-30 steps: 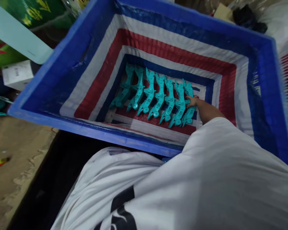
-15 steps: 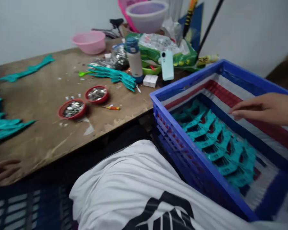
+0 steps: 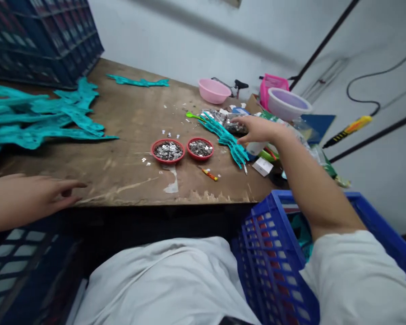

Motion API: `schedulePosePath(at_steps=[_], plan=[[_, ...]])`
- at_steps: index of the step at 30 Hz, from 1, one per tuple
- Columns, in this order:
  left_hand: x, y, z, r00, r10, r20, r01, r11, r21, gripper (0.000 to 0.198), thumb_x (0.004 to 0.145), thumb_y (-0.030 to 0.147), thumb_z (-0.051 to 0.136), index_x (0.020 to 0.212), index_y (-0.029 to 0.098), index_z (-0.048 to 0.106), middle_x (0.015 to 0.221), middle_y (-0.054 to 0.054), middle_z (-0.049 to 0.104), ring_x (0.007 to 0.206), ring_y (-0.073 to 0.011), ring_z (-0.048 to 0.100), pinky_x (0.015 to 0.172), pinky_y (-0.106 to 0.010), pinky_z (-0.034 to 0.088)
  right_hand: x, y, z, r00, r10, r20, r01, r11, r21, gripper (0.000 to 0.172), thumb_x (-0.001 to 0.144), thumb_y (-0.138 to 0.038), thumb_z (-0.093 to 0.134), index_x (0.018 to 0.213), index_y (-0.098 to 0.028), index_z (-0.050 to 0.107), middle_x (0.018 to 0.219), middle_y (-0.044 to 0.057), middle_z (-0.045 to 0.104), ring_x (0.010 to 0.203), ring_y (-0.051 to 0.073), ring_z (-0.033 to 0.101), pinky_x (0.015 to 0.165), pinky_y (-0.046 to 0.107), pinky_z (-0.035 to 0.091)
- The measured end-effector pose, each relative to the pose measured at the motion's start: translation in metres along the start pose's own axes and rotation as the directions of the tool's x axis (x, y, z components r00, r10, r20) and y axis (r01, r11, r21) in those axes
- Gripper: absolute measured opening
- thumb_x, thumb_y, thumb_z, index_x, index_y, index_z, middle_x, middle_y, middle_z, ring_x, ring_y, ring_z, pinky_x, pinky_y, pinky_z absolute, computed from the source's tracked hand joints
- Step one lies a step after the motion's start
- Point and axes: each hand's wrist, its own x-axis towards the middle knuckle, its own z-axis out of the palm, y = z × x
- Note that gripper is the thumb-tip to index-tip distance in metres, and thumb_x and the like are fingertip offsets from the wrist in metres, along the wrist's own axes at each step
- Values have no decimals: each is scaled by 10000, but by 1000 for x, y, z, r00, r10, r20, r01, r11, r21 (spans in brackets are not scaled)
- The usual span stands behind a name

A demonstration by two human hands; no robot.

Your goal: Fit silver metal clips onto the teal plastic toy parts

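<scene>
My right hand [image 3: 259, 130] reaches over the table with its fingers apart and nothing in them. Just under and beside its fingertips lies a small stack of long teal plastic pieces [image 3: 223, 135]. At the table's near left edge, my left hand [image 3: 37, 196] is open, thumb and fingers parted, holding nothing. Beyond it spreads a large heap of teal plastic pieces [image 3: 47, 117]. Two red bowls, a left one [image 3: 168, 161] and a right one [image 3: 200, 157], hold small shiny metal parts. A yellow-and-red screwdriver-like tool [image 3: 209, 174] rests before them.
A dark blue crate [image 3: 61, 40] stands at the back left. The blue crate [image 3: 267, 243] on my right holds teal pieces. A pink basin [image 3: 214, 91], a white box [image 3: 263, 166] and a single teal piece [image 3: 138, 82] are on the table. A yellow-and-black tool [image 3: 352, 131] hangs by a cable.
My view has swung left. My right hand has moved from above the blue crate to the stacked teal pieces on the table. More of my left hand shows, at the table's edge.
</scene>
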Motion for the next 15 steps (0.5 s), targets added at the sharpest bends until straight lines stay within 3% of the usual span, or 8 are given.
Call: schedulePosePath(at_steps=[3, 6, 8, 10, 12, 15], plan=[[-4, 23, -26, 982, -35, 188, 17, 995, 97, 851, 1200, 548, 284, 1659, 175, 897, 1450, -106, 970, 1207, -375, 947, 1126, -497, 685, 83, 31, 34, 963, 267, 42, -264, 962, -74, 1344, 940, -434, 1137, 2086, -387, 437, 2113, 157, 456, 1899, 493, 533, 1582, 647, 473], [-10, 46, -52, 965, -41, 259, 28, 998, 53, 802, 1217, 472, 295, 1692, 188, 876, 1546, -103, 946, 1338, -376, 940, 1215, -515, 678, 122, 44, 74, 931, 342, 126, -330, 938, -104, 1335, 980, -505, 1096, 2086, -196, 415, 2051, 320, 483, 1904, 538, 527, 1556, 643, 499], [-12, 56, -60, 968, -27, 250, 27, 1000, 1, 770, 1236, 385, 291, 1691, 166, 872, 1582, -135, 931, 1424, -397, 922, 1253, -544, 668, 135, 47, 102, 919, 357, 168, -341, 933, -117, 1295, 985, -579, 1079, 2057, -181, 473, 1985, 351, 558, 1838, 557, 615, 1498, 624, 572], [-12, 61, -62, 969, -38, 245, 51, 998, -44, 738, 1237, 358, 318, 1681, 190, 884, 1593, -144, 928, 1480, -423, 902, 1282, -592, 656, 147, 48, 128, 919, 348, 187, -327, 936, -133, 1249, 984, -634, 1053, 2035, -217, 524, 1907, 335, 650, 1754, 556, 703, 1432, 613, 638], [-11, 61, -56, 957, -66, 282, 88, 994, -66, 712, 1221, 396, 375, 1688, 247, 891, 1599, -133, 929, 1514, -442, 885, 1294, -627, 654, 157, 50, 148, 922, 345, 178, -317, 934, -165, 1232, 1005, -678, 1005, 2019, -155, 543, 1871, 405, 637, 1731, 638, 690, 1425, 680, 625], [-18, 53, -37, 949, -80, 306, 115, 988, -100, 697, 1209, 471, 420, 1692, 325, 900, 1615, -105, 927, 1526, -451, 878, 1284, -645, 664, 165, 56, 162, 920, 331, 209, -290, 935, -205, 1134, 1070, -671, 922, 2011, -149, 566, 1831, 453, 630, 1693, 707, 681, 1412, 770, 585]])
